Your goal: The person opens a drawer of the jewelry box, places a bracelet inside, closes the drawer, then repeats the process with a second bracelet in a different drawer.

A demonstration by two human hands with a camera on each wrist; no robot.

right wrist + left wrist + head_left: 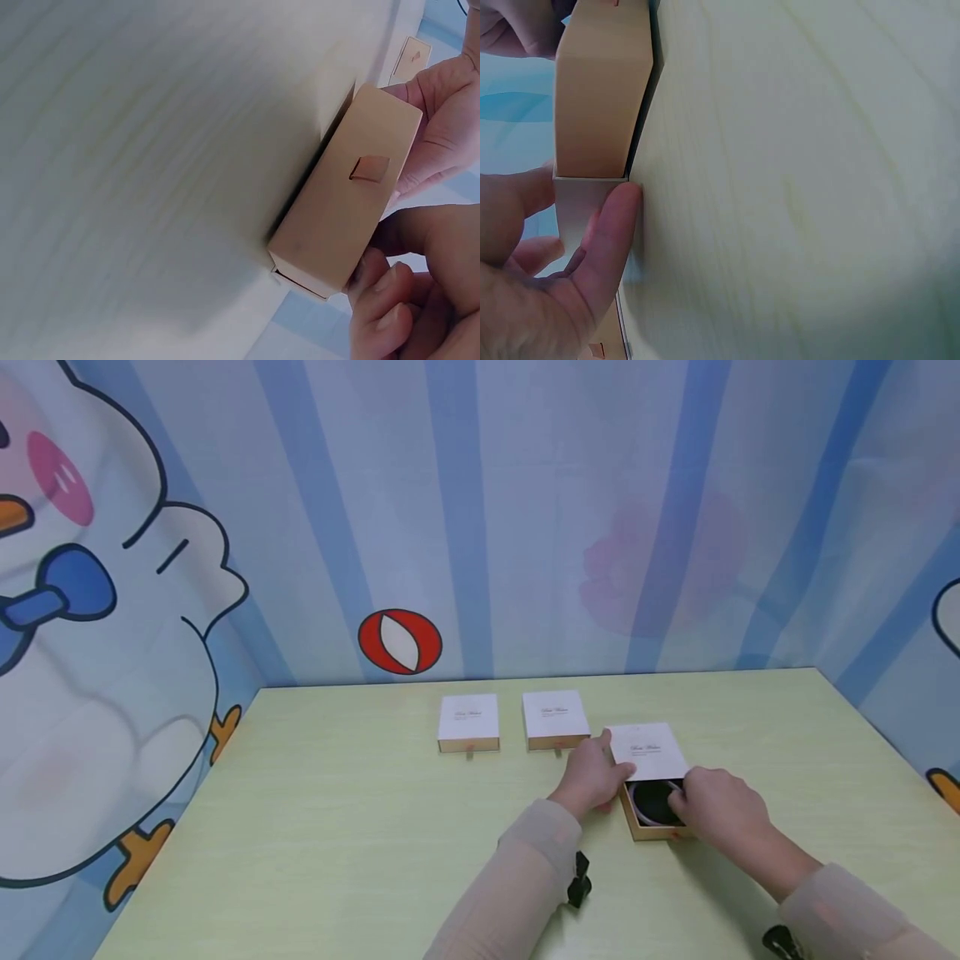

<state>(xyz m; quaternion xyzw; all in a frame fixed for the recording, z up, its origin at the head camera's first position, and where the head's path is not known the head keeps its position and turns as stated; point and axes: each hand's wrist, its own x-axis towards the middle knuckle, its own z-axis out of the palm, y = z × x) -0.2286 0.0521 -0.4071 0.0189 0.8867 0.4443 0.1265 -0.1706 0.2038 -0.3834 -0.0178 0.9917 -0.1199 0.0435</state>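
Note:
A white-topped drawer box (649,752) stands at the right of the table, with its tan drawer (660,833) pulled partly out toward me. Inside the drawer lies a round dark thing with a pale rim (654,802); its kind is unclear. My left hand (590,777) grips the white cover from the left, thumb on top. At the drawer's right wall, my right hand (723,810) has its fingers curled at the edge and its thumb reaching inside. A small ribbon tab (371,168) shows on the drawer's front in the right wrist view.
Two similar closed boxes, one on the left (468,720) and one in the middle (555,717), stand farther back on the pale wood-grain table (337,827). A blue striped cloth backdrop (517,527) with cartoon figures rises behind the table.

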